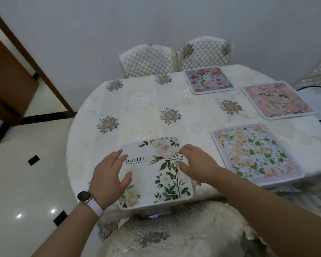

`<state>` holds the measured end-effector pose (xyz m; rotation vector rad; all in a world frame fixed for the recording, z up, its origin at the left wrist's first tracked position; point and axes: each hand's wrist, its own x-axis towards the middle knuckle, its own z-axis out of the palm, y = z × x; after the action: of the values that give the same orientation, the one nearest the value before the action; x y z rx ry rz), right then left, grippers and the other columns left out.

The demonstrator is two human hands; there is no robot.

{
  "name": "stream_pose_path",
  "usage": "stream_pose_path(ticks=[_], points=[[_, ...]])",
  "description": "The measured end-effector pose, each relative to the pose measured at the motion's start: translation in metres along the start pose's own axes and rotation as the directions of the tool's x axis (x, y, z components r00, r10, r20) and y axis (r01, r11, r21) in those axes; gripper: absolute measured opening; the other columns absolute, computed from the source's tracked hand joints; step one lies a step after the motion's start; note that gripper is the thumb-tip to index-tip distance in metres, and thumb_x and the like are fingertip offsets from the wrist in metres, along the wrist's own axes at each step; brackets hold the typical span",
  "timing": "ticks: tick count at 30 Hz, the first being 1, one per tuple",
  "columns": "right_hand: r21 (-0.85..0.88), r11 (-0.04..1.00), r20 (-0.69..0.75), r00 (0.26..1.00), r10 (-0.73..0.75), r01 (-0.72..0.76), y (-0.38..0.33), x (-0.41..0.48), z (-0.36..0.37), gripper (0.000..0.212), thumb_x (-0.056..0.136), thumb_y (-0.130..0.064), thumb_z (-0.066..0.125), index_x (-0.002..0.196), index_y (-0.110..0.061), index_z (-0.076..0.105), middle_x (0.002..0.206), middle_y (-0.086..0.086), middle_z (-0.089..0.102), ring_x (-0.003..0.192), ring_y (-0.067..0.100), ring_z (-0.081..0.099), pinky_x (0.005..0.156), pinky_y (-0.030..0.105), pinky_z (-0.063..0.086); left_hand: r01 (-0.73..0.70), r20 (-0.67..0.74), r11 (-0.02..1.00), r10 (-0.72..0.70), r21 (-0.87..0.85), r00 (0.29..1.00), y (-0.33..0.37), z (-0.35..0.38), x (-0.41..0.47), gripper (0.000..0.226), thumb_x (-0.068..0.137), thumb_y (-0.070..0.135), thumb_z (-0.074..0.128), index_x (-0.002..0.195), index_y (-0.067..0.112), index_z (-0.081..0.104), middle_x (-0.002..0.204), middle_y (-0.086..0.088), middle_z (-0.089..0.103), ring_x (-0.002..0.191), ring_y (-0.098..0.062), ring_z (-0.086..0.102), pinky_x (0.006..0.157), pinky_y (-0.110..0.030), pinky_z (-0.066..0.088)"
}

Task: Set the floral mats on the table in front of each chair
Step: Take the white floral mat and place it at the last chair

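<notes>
A white floral mat [156,175] printed "Beautiful" lies flat at the near edge of the table [141,112], in front of the near chair [174,236]. My left hand [109,177] rests open on its left side, fingers spread. My right hand [195,162] lies open on its right edge. Three other mats lie on the right half: a peach and green one [256,154], a pink one [277,100], and a blue one with red flowers [208,79] at the far side.
Two quilted chairs [148,60] [204,52] stand side by side at the far edge against the wall. Another chair [317,71] shows at the right. A brown door frame [26,58] and glossy tiled floor [26,182] lie to the left.
</notes>
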<state>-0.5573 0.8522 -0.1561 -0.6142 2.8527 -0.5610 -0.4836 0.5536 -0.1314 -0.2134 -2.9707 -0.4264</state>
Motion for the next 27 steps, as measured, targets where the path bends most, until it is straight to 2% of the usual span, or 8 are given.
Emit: stream_pose_path(ticks=[4, 10, 15, 21, 27], points=[[-0.099, 0.992, -0.037, 0.996, -0.079, 0.075, -0.019, -0.005, -0.035, 0.044, 0.096, -0.040, 0.046, 0.132, -0.015, 0.054, 0.128, 0.004, 0.055, 0.113, 0.025, 0.051, 0.091, 0.041, 0.048, 0.047, 0.010, 0.995, -0.048, 0.090, 0.999, 0.014, -0.028, -0.002, 0.065, 0.082, 0.053, 0.039, 0.128, 0.013, 0.062, 0.138, -0.012, 0.058, 0.126, -0.034, 0.052, 0.097, -0.050, 0.045], [-0.232, 0.967, -0.073, 0.990, -0.121, 0.102, -0.053, -0.051, -0.064, 0.046, 0.096, -0.044, 0.041, 0.131, -0.017, 0.053, 0.128, 0.005, 0.055, 0.113, 0.025, 0.049, 0.093, 0.042, 0.046, 0.051, 0.012, 0.983, -0.054, 0.174, 0.998, 0.021, -0.060, -0.030, 0.074, 0.083, 0.063, 0.026, 0.138, 0.022, 0.053, 0.146, -0.004, 0.051, 0.133, -0.027, 0.046, 0.104, -0.047, 0.038], [-0.260, 0.962, -0.129, 0.984, -0.121, 0.084, -0.091, -0.102, -0.075, 0.049, 0.097, -0.047, 0.040, 0.135, -0.019, 0.050, 0.133, 0.002, 0.052, 0.116, 0.023, 0.047, 0.095, 0.040, 0.045, 0.034, -0.025, 0.982, -0.030, 0.184, 0.999, 0.027, -0.086, -0.075, 0.060, 0.089, 0.058, 0.037, 0.139, 0.027, 0.050, 0.147, 0.001, 0.050, 0.134, -0.022, 0.044, 0.106, -0.045, 0.036], [-0.216, 0.974, -0.212, 0.971, -0.113, 0.066, -0.164, -0.180, -0.057, 0.048, 0.096, -0.046, 0.043, 0.137, -0.021, 0.050, 0.134, 0.000, 0.053, 0.118, 0.022, 0.047, 0.097, 0.039, 0.044, 0.004, -0.151, 0.986, 0.022, 0.166, 0.988, 0.026, -0.126, -0.171, 0.049, 0.090, 0.049, 0.048, 0.130, 0.023, 0.058, 0.138, 0.000, 0.058, 0.127, -0.021, 0.050, 0.100, -0.042, 0.041], [-0.180, 0.982, -0.267, 0.958, -0.102, 0.055, -0.238, -0.267, -0.021, 0.049, 0.094, -0.046, 0.046, 0.138, -0.024, 0.049, 0.137, -0.002, 0.052, 0.122, 0.020, 0.047, 0.097, 0.038, 0.044, -0.026, -0.136, 0.990, 0.045, 0.141, 0.990, 0.009, -0.151, -0.279, 0.047, 0.093, 0.049, 0.050, 0.132, 0.025, 0.055, 0.141, 0.001, 0.055, 0.129, -0.021, 0.047, 0.102, -0.042, 0.039]])
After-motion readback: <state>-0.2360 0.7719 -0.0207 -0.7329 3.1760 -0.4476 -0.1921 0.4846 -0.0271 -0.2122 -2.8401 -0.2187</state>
